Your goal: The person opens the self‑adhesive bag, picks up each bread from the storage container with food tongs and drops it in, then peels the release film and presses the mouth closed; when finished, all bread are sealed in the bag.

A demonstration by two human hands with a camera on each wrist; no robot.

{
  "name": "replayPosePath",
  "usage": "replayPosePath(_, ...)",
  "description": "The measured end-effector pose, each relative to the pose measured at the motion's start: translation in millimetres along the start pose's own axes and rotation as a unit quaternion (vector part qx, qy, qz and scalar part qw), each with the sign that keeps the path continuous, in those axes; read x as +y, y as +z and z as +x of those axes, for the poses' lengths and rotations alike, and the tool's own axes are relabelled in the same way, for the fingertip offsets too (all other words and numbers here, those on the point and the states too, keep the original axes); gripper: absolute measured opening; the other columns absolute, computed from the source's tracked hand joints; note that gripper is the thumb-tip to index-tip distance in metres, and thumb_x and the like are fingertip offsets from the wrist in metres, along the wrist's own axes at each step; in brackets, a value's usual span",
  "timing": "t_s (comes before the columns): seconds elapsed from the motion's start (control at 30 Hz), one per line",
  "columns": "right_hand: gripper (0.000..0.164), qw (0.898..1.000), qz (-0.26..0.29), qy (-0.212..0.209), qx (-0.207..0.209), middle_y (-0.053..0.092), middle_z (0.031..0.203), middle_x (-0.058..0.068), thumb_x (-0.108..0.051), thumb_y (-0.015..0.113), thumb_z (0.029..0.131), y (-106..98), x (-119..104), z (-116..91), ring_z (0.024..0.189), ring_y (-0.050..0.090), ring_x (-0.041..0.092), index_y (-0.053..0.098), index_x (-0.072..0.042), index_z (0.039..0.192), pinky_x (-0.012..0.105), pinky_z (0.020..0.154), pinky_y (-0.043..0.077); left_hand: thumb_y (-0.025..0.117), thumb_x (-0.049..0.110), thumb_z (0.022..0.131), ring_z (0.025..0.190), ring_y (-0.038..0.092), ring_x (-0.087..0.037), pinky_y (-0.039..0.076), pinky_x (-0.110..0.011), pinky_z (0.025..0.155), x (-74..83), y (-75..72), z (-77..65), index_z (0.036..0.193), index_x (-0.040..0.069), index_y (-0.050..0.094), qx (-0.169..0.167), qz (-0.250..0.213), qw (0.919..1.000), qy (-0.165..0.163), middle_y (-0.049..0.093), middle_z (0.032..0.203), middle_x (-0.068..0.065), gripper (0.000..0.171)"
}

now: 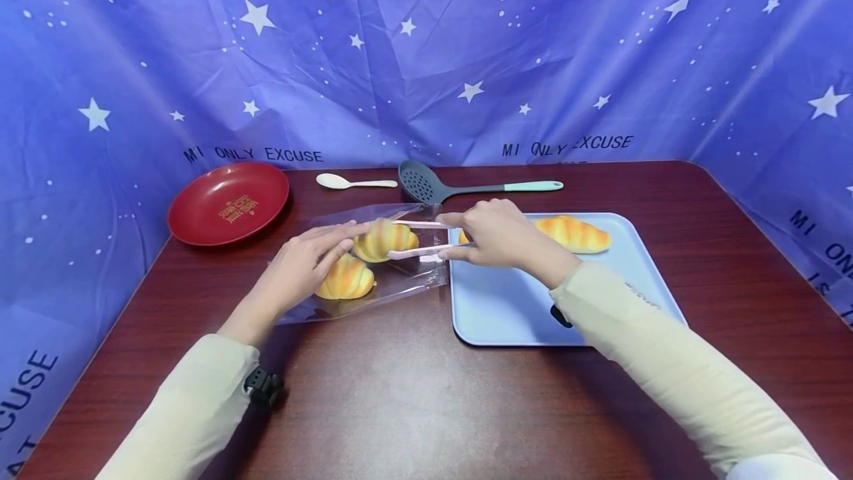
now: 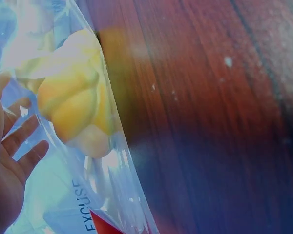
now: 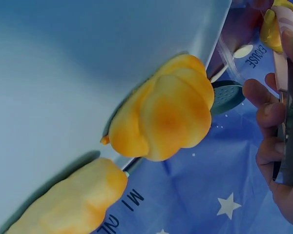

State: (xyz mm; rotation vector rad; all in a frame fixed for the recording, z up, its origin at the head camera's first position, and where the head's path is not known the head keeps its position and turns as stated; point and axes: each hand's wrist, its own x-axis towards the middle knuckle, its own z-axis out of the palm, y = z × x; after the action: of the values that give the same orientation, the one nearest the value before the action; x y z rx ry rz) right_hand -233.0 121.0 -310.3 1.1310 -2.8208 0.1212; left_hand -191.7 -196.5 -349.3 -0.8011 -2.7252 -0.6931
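A clear plastic bag point(image 1: 406, 284) lies on the table with two croissant-shaped breads in it, a nearer bread point(image 1: 344, 280) and a farther bread point(image 1: 381, 241). My left hand point(image 1: 300, 261) rests over the bag's left part, fingers extended towards the farther bread. In the left wrist view, the fingers point(image 2: 27, 134) are spread beside the plastic. My right hand point(image 1: 496, 232) grips pink-tipped tongs point(image 1: 420, 224). Their arms reach through the bag's right end, on either side of the farther bread; whether they squeeze it I cannot tell.
A light blue tray point(image 1: 513, 310) at right bears a long bread point(image 1: 574, 234) and a rounded bread point(image 3: 166, 112), mostly hidden by my right hand in the head view. Behind lie a red plate point(image 1: 200, 202), a white spoon point(image 1: 336, 181) and a slotted skimmer point(image 1: 423, 182).
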Motion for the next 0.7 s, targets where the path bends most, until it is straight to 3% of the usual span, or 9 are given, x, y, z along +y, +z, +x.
replayPosePath(0.13, 0.053, 1.0, -0.001, 0.003, -0.002, 0.053, 0.056, -0.011, -0.056, 0.072, 0.089, 3, -2, 4, 0.055, 0.058, 0.017, 0.071, -0.022, 0.131, 0.039, 0.047, 0.045, 0.06, 0.02, 0.104, 0.134, 0.053, -0.033, 0.04, -0.054, 0.112, -0.2, 1.0, 0.7, 0.143, 0.021, 0.061, -0.008, -0.005, 0.9999, -0.008, 0.061, 0.142, -0.008, 0.039)
replayPosePath(0.43, 0.056, 1.0, -0.011, 0.01, -0.004, 0.046, 0.052, -0.006, -0.057, 0.073, 0.088, 9, -9, 10, 0.054, 0.055, 0.021, 0.069, -0.023, 0.133, 0.042, 0.048, 0.046, 0.062, 0.016, 0.102, 0.135, 0.053, -0.035, 0.039, -0.054, 0.112, -3.2, 1.7, 0.1, 0.143, 0.019, 0.061, 0.007, -0.002, 0.9999, 0.013, 0.06, 0.143, -0.01, 0.041)
replayPosePath(0.7, 0.056, 0.999, 0.018, 0.021, -0.026, 0.05, 0.057, -0.004, -0.055, 0.072, 0.09, 9, -13, 8, 0.056, 0.054, 0.019, 0.068, -0.02, 0.134, 0.041, 0.052, 0.047, 0.059, 0.016, 0.104, 0.135, 0.052, -0.036, 0.038, -0.055, 0.113, -3.0, 1.8, 0.3, 0.142, 0.018, 0.063, 0.002, -0.009, 0.9999, 0.011, 0.059, 0.144, -0.01, 0.038)
